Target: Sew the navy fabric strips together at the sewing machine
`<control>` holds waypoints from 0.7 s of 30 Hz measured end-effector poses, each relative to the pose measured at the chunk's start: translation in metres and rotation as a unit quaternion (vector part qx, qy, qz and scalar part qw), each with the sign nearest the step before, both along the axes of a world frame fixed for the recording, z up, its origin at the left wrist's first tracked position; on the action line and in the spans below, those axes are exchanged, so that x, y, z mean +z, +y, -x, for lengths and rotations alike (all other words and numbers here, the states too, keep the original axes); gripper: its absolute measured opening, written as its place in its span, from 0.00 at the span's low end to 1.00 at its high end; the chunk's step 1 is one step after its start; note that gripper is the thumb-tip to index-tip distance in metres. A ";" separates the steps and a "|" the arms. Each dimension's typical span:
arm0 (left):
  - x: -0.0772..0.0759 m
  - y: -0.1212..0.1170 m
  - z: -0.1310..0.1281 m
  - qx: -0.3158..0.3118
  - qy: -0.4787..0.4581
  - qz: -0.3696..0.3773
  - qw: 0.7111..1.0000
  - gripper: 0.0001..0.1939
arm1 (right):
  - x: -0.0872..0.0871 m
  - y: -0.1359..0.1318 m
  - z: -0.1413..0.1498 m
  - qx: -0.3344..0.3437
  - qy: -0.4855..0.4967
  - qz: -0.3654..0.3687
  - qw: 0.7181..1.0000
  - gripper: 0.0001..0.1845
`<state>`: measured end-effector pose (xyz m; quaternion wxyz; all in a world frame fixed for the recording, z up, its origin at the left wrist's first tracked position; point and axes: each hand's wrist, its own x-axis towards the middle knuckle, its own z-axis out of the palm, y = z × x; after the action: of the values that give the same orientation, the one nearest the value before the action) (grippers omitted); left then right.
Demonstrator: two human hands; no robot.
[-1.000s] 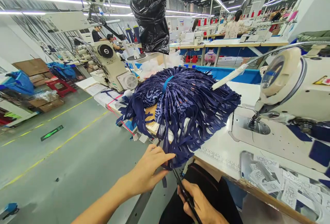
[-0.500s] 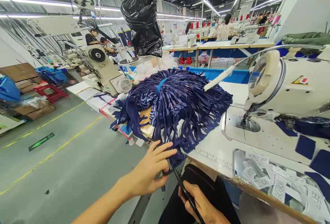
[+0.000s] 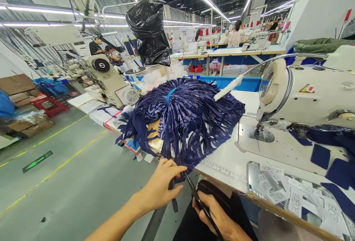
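A large bundle of navy fabric strips [image 3: 205,122], tied with a blue band [image 3: 169,96], spreads over the sewing table. At the table's front edge, my left hand [image 3: 159,185] is closed on a strip from the bundle, and a navy end [image 3: 174,204] hangs below its fingers. Closed around black scissors [image 3: 204,211], my right hand [image 3: 219,220] sits just right of and below my left. The blade tips point up and left, close to the left fingertips and the fabric; whether they touch it I cannot tell.
On the right stands a white sewing machine [image 3: 307,89]; before it, a tray [image 3: 252,170] holds printed labels, with navy fabric pieces [image 3: 320,156] beside it. A second machine [image 3: 102,70] is at left. A black bag [image 3: 152,33] hangs above. People work in the background.
My left fingers, spread out before, have drawn in on the strip. The scissors' tips are at the left fingertips. The whole view has shifted slightly, the scene sitting a little further left.
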<state>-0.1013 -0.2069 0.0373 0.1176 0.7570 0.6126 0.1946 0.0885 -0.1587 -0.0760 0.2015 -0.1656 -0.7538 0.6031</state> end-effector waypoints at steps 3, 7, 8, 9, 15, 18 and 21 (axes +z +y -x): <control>-0.008 0.007 -0.004 -0.007 0.014 0.024 1.000 0.12 | 0.001 0.004 0.003 -0.015 0.008 0.007 1.000 0.36; -0.012 0.008 0.001 0.029 -0.024 0.027 0.999 0.13 | -0.007 0.001 -0.006 -0.010 0.002 0.022 1.000 0.37; -0.011 0.007 0.003 0.039 -0.040 0.036 0.998 0.15 | -0.008 0.000 -0.008 -0.007 -0.007 0.020 1.000 0.37; -0.010 0.006 0.005 0.046 -0.056 0.046 0.996 0.16 | -0.009 0.000 -0.009 -0.006 -0.019 0.016 1.000 0.37; -0.003 0.005 0.007 0.056 -0.083 0.081 0.992 0.23 | 0.005 0.009 0.000 -0.002 -0.031 -0.014 0.999 0.37; -0.001 0.007 0.005 0.065 -0.077 0.072 0.992 0.23 | 0.013 0.013 0.004 -0.002 -0.021 -0.015 1.000 0.36; 0.000 0.007 0.008 0.075 -0.100 0.082 0.989 0.23 | 0.011 0.013 0.004 0.007 -0.013 -0.007 1.000 0.34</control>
<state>-0.1094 -0.2000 0.0368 0.2250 0.6731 0.6671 0.2264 0.0846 -0.1455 -0.0651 0.1884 -0.1669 -0.7620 0.5967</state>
